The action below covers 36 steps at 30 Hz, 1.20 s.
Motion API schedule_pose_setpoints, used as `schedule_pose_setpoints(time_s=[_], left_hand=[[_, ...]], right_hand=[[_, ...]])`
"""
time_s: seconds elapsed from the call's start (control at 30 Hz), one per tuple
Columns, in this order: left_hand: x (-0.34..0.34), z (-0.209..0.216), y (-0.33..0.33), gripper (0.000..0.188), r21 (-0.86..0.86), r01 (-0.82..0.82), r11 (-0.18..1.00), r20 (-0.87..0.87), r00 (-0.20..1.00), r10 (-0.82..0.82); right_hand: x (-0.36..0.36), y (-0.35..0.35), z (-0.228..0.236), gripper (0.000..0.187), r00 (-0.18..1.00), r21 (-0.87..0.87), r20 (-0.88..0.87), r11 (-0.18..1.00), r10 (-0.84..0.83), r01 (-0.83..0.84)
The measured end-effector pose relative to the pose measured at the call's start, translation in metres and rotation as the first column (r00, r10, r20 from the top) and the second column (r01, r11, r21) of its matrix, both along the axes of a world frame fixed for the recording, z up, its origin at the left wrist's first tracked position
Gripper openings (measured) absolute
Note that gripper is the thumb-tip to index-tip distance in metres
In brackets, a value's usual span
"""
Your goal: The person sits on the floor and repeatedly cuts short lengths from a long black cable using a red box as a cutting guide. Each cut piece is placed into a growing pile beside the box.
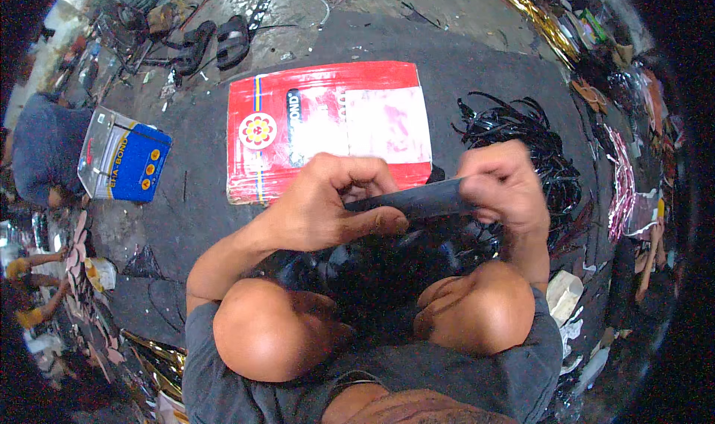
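Observation:
Above my lap, a dark grey flat strip point(436, 199) stretches between both hands. My left hand point(320, 197) pinches its left end, the thumb lying along the near edge and the fingers curled behind. The other end sits in the closed fingers of my right hand point(514, 189), which is slightly blurred. Just beyond lies a flat red board point(320, 85) with a flower emblem and shiny, glaring patches. To the right of it, a tangled heap of thin black strips point(547, 137) is partly hidden by my right hand. Glossy black material point(372, 271) shows between my knees.
A blue tin-like container point(141, 163) stands at the left beside a person in dark blue clothing point(48, 148). Dark sandals point(232, 42) lie at the far left. Gold strips point(544, 21) and pink strips point(620, 178) edge the right side. Another person's arms point(46, 264) show lower left.

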<state>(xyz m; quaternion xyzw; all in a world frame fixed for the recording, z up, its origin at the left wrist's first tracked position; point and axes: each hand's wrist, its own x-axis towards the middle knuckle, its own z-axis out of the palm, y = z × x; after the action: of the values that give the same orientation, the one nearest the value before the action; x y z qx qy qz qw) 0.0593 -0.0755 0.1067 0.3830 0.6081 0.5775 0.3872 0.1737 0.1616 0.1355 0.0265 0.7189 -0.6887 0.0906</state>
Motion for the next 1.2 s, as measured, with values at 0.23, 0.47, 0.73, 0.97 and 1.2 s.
schedule_pose_setpoints(time_s=[0.23,0.47,0.73,0.97,1.2], left_hand=[[0.034,-0.067,0.005,0.021,0.012,0.3,0.954,-0.219,0.932,-0.291],[0.058,-0.183,-0.006,0.038,-0.261,0.44,0.859,0.246,0.891,-0.381],[0.02,-0.058,0.01,0.061,0.2,0.045,0.979,0.331,0.937,-0.111],[-0.08,-0.042,-0.1,0.015,-0.206,-0.567,0.798,-0.118,0.823,0.555],[-0.155,-0.058,-0.164,0.017,-0.389,-0.66,0.642,-0.585,0.716,0.381]], right_hand=[[0.022,0.039,-0.014,0.019,0.758,-0.546,-0.583,0.832,-0.293,-0.098],[0.054,0.046,0.021,0.015,0.66,-0.009,-0.622,0.846,-0.422,0.533],[-0.018,-0.019,-0.001,0.016,0.873,0.477,-0.198,0.822,0.446,-0.311],[-0.073,0.047,-0.046,0.024,0.983,0.376,0.08,0.909,0.162,-0.181],[-0.111,0.042,-0.093,0.023,0.994,0.551,-0.023,0.831,0.104,-0.074]])
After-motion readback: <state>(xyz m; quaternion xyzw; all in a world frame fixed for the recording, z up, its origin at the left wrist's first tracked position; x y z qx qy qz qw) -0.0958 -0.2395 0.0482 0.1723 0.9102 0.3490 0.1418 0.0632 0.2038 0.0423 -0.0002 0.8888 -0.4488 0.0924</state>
